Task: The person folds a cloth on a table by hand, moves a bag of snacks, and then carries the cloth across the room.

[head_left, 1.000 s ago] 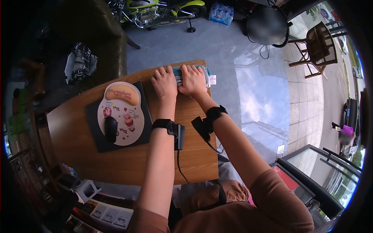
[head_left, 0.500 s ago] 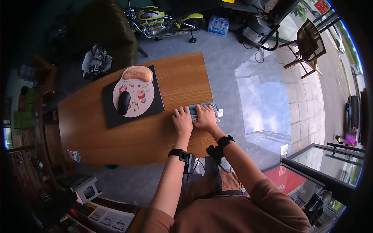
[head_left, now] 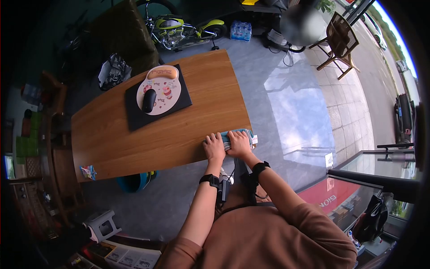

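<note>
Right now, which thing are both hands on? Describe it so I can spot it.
Find the long wooden table, then its near right corner. There the left hand and right hand press a folded teal cloth, the only soft item; the mouse pad lies far across.

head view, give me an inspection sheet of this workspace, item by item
surface: wooden table, bare across most of its top
job's things: folded teal and grey cloth at the table's near right corner, small white tag at its right end
clutter: black mat carrying a round printed mouse pad with a black mouse; small colourful packet at the near left edge
hands: left hand and right hand lie flat on the cloth, side by side
cables: a cord hangs from the wrist devices below the table edge
surroundings: small motorbike, pack of water bottles, wooden chair, blue basin under the table
</note>
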Available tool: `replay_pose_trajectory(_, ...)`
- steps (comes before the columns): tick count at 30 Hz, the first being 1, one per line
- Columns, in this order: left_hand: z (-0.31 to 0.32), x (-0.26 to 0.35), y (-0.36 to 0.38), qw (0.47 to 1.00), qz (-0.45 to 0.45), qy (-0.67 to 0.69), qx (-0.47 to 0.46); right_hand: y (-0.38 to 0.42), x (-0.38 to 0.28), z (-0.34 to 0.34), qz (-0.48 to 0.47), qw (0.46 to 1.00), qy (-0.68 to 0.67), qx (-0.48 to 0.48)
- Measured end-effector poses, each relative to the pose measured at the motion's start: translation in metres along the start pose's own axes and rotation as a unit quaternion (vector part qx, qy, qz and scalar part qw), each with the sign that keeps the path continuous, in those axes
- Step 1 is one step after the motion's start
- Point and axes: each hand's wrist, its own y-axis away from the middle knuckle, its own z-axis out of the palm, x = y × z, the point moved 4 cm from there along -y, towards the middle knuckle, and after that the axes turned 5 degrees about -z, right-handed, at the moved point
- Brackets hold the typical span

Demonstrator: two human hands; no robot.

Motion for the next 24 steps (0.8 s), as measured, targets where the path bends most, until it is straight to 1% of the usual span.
replay_pose_trajectory(3,0.001,0.000,-0.003,1.000,-0.006,0.001,-0.003,-0.001,0.000,-0.001,-0.007,1.000,-0.007,0.021)
replay_pose_trajectory(5,0.003,0.001,-0.007,1.000,-0.012,0.005,-0.002,0.000,-0.001,-0.001,-0.025,0.999,0.016,0.033)
replay_pose_trajectory(8,0.002,0.002,-0.014,1.000,-0.022,-0.005,-0.019,-0.006,0.000,-0.004,-0.048,0.998,0.032,0.029)
replay_pose_trajectory(10,0.000,0.003,-0.025,0.999,-0.048,-0.007,0.004,-0.017,0.005,-0.002,-0.055,0.997,0.039,0.036)
replay_pose_trajectory(12,-0.002,0.003,-0.040,0.998,-0.061,-0.008,0.000,-0.033,0.010,0.001,-0.063,0.996,0.045,0.043)
replay_pose_trajectory(14,-0.007,0.003,-0.061,0.997,-0.076,-0.009,0.000,-0.053,0.016,0.001,-0.080,0.990,0.046,0.107)
replay_pose_trajectory(16,-0.008,0.003,-0.083,0.996,-0.085,-0.011,0.016,-0.073,0.023,0.002,-0.077,0.991,0.038,0.102)
replay_pose_trajectory(17,-0.007,0.004,-0.093,0.996,-0.087,-0.012,0.012,-0.083,0.027,0.002,-0.083,0.989,0.039,0.115)
replay_pose_trajectory(19,-0.016,0.006,-0.114,0.992,-0.083,-0.057,0.075,-0.104,0.036,0.002,-0.089,0.988,0.036,0.124)
replay_pose_trajectory(20,-0.017,0.006,-0.125,0.992,-0.086,-0.059,0.069,-0.114,0.042,0.004,-0.085,0.988,0.036,0.122)
replay_pose_trajectory(22,-0.019,0.007,-0.153,0.995,-0.089,-0.034,0.009,-0.138,0.053,0.005,-0.079,0.990,0.033,0.116)
replay_pose_trajectory(24,-0.022,0.007,-0.181,0.995,-0.089,-0.038,-0.005,-0.162,0.065,0.008,-0.077,0.990,0.040,0.109)
